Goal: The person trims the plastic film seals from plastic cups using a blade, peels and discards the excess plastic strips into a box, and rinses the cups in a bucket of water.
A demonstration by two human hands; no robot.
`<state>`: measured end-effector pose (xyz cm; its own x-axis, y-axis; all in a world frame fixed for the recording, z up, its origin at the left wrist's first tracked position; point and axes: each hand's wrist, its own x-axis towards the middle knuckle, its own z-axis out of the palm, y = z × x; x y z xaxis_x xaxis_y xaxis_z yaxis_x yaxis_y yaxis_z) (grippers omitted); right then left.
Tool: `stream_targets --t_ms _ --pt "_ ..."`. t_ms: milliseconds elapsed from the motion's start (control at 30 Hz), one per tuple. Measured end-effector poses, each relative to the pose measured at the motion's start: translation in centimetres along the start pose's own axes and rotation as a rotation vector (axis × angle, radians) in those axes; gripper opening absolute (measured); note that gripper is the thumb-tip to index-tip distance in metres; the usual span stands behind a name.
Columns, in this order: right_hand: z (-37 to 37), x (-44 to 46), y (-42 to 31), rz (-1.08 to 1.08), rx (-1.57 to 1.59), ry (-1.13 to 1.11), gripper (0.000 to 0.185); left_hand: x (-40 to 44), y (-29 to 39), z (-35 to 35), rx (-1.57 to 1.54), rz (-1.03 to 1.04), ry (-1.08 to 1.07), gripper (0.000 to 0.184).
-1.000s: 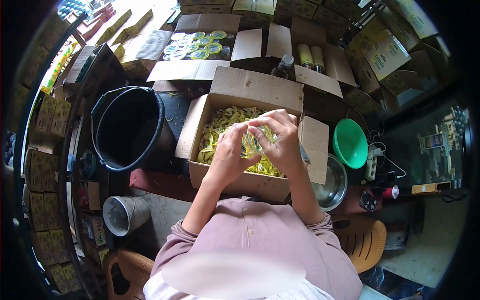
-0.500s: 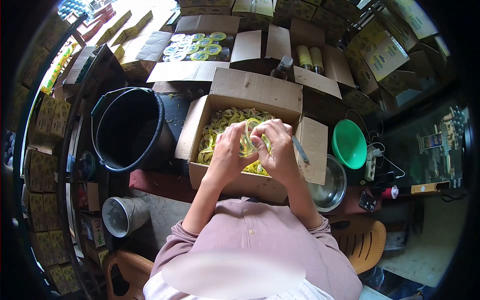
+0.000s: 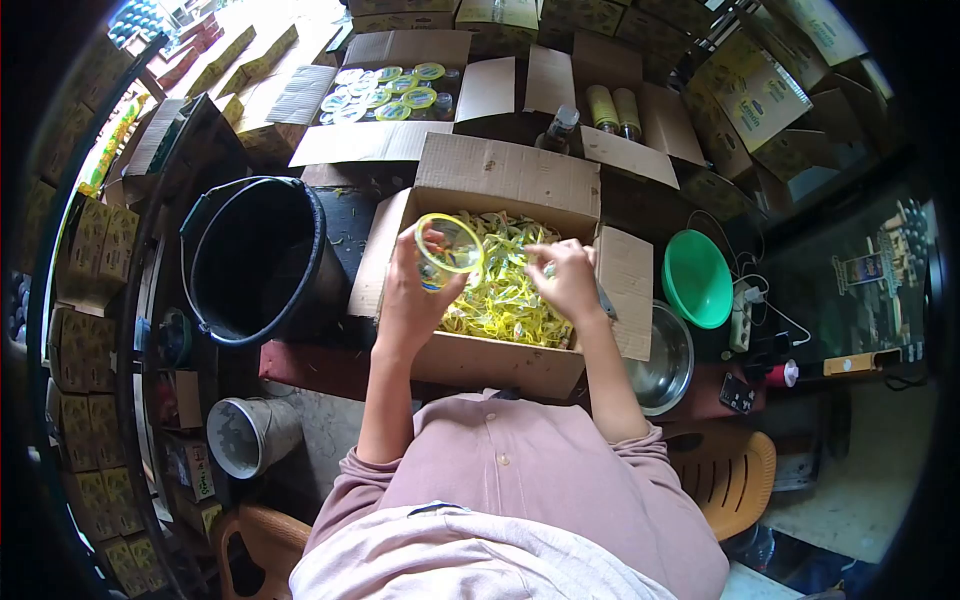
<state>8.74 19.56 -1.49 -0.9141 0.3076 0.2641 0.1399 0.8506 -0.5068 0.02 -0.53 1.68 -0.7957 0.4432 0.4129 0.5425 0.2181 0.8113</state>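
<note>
Provisionally, clear plastic cup with yellow rim (image 3: 449, 256), above open brown cardboard carton (image 3: 500, 366), judged light, smooth, easily crushed; left hand (image 3: 408, 305) curls round its wall, sound hold below rim; right hand (image 3: 571, 284) half-curled, apart, cannot tell whether pinching anything.

This looks like a small workshop where things get packed. Lots of yellow and brown boxes (image 3: 755, 105) that look much the same are piled up on the left, on the right and at the back, and one says "Lemon". On the long dark table (image 3: 345, 225) there is an open box (image 3: 505, 167) full of yellow scraps (image 3: 500, 310), another box with rows of round lids (image 3: 385, 93), and a big black bucket (image 3: 255, 260).
</note>
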Motion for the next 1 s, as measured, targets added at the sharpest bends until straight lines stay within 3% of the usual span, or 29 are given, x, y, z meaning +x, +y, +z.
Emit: stream_targets --t_ms 33,67,200,300,367,433,467,500,567,600,633,700,733,767,867,933,1000 --pt "0.5 0.0 0.5 -0.091 -0.387 -0.031 0.022 0.0 -0.2 -0.4 0.011 0.012 0.013 0.06" --pt "1.2 -0.1 1.1 0.045 -0.224 -0.163 0.029 0.0 -0.5 -0.9 -0.018 0.001 0.02 0.059" --pt "1.3 0.0 1.0 0.046 -0.284 -0.113 0.032 -0.8 -1.6 -4.3 -0.25 -0.053 0.088 0.057" --pt "-1.1 2.6 1.0 0.207 0.495 -0.431 0.025 -1.7 -2.4 -9.0 -0.46 -0.057 0.23 0.055" --pt "-2.7 3.7 0.6 0.181 0.813 -0.362 0.018 -2.4 -4.0 -12.0 -0.443 -0.036 0.326 0.054" --pt "-0.8 4.3 3.6 0.083 1.573 -0.41 0.02 -2.9 -5.5 -14.6 -0.347 -0.002 0.427 0.057" --pt "0.6 4.6 3.8 0.263 1.492 -0.497 0.021 -3.1 -6.3 -16.1 -0.313 -0.024 0.466 0.06" --pt "3.0 4.4 3.6 0.158 0.571 -0.476 0.027 -3.3 -7.5 -17.3 -0.383 -0.029 0.55 0.058" --pt "2.8 3.9 -1.5 -0.294 -0.699 -0.038 0.035 -3.3 -9.5 -19.8 -0.303 0.039 0.628 0.06" --pt "2.9 4.3 -4.2 -0.132 -0.281 -0.079 0.042 -3.1 -10.4 -20.5 -0.292 0.027 0.678 0.059" --pt "3.6 5.0 -5.8 -0.11 0.035 -0.051 0.035 -3.1 -11.2 -21.0 -0.281 0.01 0.729 0.059" --pt "4.5 7.1 -10.2 -0.159 0.205 -0.084 0.022 -3.6 -13.2 -22.0 -0.23 -0.003 0.785 0.058" --pt "5.7 8.3 -12.8 -0.128 0.504 -0.05 0.011 -3.8 -14.2 -22.2 -0.196 0.007 0.8 0.057" --pt "6.9 9.6 -15.6 -0.179 0.523 -0.013 0.006 -4.0 -15.0 -22.3 -0.16 0.015 0.815 0.057" --pt "13.1 14.2 -22.4 -0.506 0.428 -0.152 0.008 -4.1 -15.7 -21.9 -0.162 0.012 0.835 0.061" --pt "19.1 16.7 -25.0 -0.59 0.025 -0.389 0.02 -3.9 -15.0 -22.1 -0.116 0.018 0.779 0.064" --pt "25.2 17.8 -26.7 -0.526 -0.605 -0.829 0.025 -3.9 -15.2 -22.0 -0.155 0.037 0.768 0.066"
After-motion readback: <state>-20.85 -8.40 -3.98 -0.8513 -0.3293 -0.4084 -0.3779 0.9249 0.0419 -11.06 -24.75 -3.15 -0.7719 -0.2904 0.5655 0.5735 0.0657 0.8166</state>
